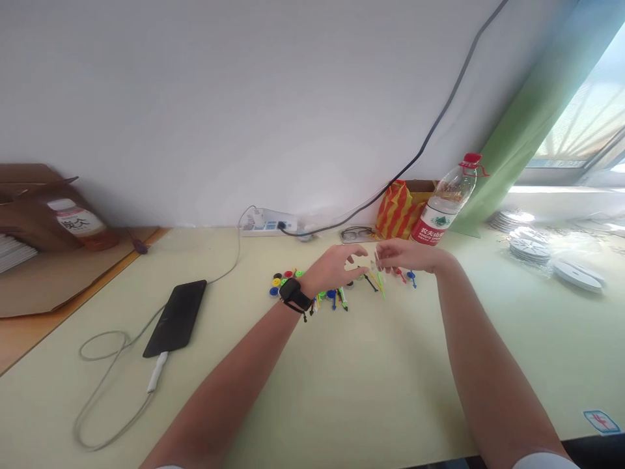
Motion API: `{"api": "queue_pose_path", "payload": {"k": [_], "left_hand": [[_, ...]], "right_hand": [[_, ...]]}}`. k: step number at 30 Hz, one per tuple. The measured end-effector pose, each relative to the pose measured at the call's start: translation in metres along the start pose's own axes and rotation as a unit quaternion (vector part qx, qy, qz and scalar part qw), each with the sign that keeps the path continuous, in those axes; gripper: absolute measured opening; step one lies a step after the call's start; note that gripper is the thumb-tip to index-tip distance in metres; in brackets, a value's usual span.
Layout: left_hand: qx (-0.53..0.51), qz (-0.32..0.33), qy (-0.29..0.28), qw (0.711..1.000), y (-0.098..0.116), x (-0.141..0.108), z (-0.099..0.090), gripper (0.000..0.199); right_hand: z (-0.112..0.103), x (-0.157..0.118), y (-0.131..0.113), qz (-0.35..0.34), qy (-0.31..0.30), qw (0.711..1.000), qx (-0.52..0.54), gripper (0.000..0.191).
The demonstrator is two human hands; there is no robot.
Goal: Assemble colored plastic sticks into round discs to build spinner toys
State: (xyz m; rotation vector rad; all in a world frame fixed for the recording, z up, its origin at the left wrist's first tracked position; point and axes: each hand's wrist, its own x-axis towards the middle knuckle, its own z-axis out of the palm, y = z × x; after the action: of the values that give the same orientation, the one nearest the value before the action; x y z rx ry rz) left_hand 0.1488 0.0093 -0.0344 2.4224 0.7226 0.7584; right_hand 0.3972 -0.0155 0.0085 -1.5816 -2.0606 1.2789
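Above the far middle of the pale table, my left hand (334, 268), with a black watch (295, 294) on its wrist, has its thumb and fingers apart with nothing between them. Facing it from the right, my right hand (401, 255) has its fingers bent close together; a small clear piece seems to be at its fingertips, too small to make out. Round coloured discs (277, 282) lie left of my left hand. Several coloured arrow-shaped pieces lie beneath and between the hands, with a red arrow (401, 276) and a blue arrow (411, 278) under my right hand.
A black phone (176, 318) on a white cable lies at the left. Along the wall are a power strip (271, 223), glasses (358, 233), a striped bag (398, 212) and a large bottle (442, 205). White discs (530, 247) are stacked right; cardboard (53, 273) and another bottle (83, 225) stand left.
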Motion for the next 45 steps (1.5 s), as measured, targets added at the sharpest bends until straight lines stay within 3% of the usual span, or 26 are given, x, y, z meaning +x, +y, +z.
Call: {"api": "queue_pose_path", "payload": {"k": [5, 14, 18, 23, 27, 33, 35, 38, 42, 45], "left_hand": [[-0.07, 0.039, 0.045, 0.996, 0.01, 0.003, 0.005, 0.027], [-0.018, 0.062, 0.063, 0.996, -0.001, 0.005, 0.007, 0.017], [-0.025, 0.049, 0.062, 0.997, -0.003, 0.006, 0.007, 0.014], [-0.086, 0.03, 0.047, 0.995, -0.002, 0.005, 0.013, 0.01], [-0.111, 0.017, 0.022, 0.993, -0.003, 0.004, 0.022, 0.007], [-0.039, 0.016, -0.091, 0.995, -0.008, -0.001, 0.041, 0.013], [0.002, 0.017, -0.103, 0.995, -0.012, -0.003, 0.045, 0.014], [0.046, 0.018, -0.088, 0.995, -0.017, -0.004, 0.045, 0.01], [0.09, 0.047, -0.068, 0.993, -0.023, -0.005, 0.036, 0.004], [0.108, 0.047, -0.06, 0.991, -0.027, -0.005, 0.035, 0.005]], "right_hand": [[0.012, 0.01, -0.02, -0.081, 0.026, 0.994, 0.075, 0.02], [0.021, 0.027, -0.01, -0.108, 0.008, 0.989, 0.104, 0.026], [0.024, 0.027, -0.01, -0.109, 0.03, 0.988, 0.107, 0.029], [0.023, 0.021, -0.011, -0.039, 0.021, 0.998, 0.047, 0.016], [0.02, 0.025, 0.001, 0.02, 0.077, 0.996, 0.027, 0.023], [0.022, 0.034, 0.014, 0.124, 0.084, 0.986, -0.08, 0.035], [0.025, 0.036, 0.014, 0.147, 0.07, 0.98, -0.116, 0.034], [0.027, 0.036, 0.015, 0.149, 0.054, 0.978, -0.133, 0.037], [0.026, 0.035, 0.019, 0.115, 0.082, 0.985, -0.098, 0.054], [0.025, 0.036, 0.023, 0.092, 0.082, 0.989, -0.087, 0.054]]}}
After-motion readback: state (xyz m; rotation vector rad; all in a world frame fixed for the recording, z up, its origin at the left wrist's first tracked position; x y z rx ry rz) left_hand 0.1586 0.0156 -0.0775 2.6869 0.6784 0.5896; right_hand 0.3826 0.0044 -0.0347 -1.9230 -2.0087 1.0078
